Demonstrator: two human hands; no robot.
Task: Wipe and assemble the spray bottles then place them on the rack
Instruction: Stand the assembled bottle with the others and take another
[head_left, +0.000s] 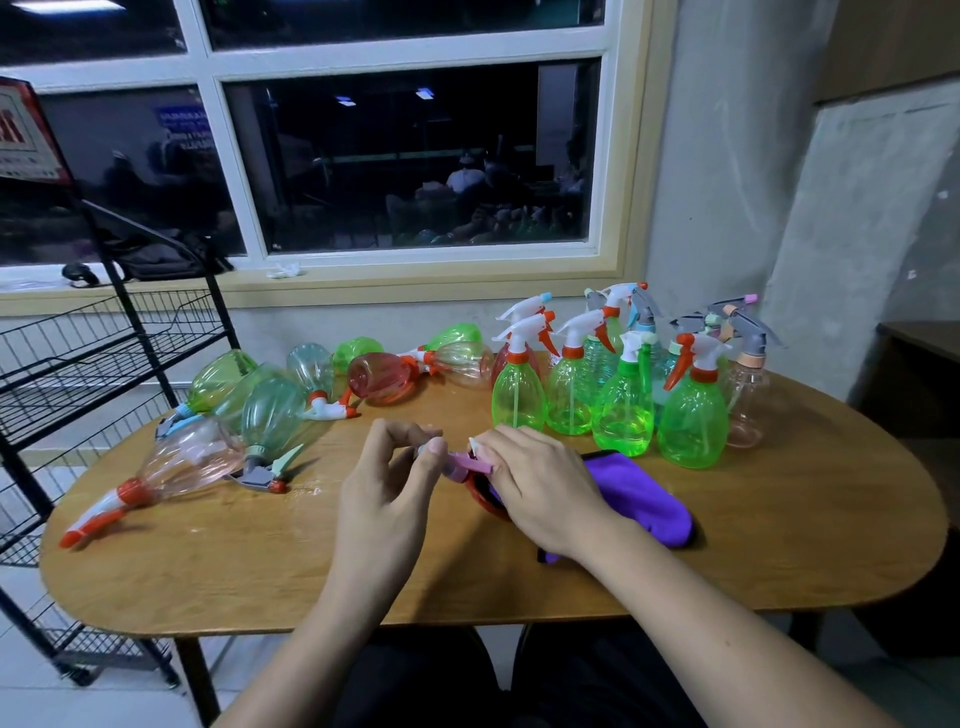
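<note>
My left hand (387, 483) and my right hand (540, 488) meet over the middle of the wooden table (260, 566). Between them they pinch a small pink spray head (465, 464). Under my right hand lie a red bottle (485, 501), mostly hidden, and a purple cloth (641, 501). Several upright assembled spray bottles (623, 405) in green and clear pink stand at the back right. Several bottles lying on their sides (249, 410) are spread over the left and back of the table.
A black wire rack (78, 364) with mesh shelves stands at the table's left end. A window and its sill run behind the table. A grey wall and a dark side table (919, 338) are at the right.
</note>
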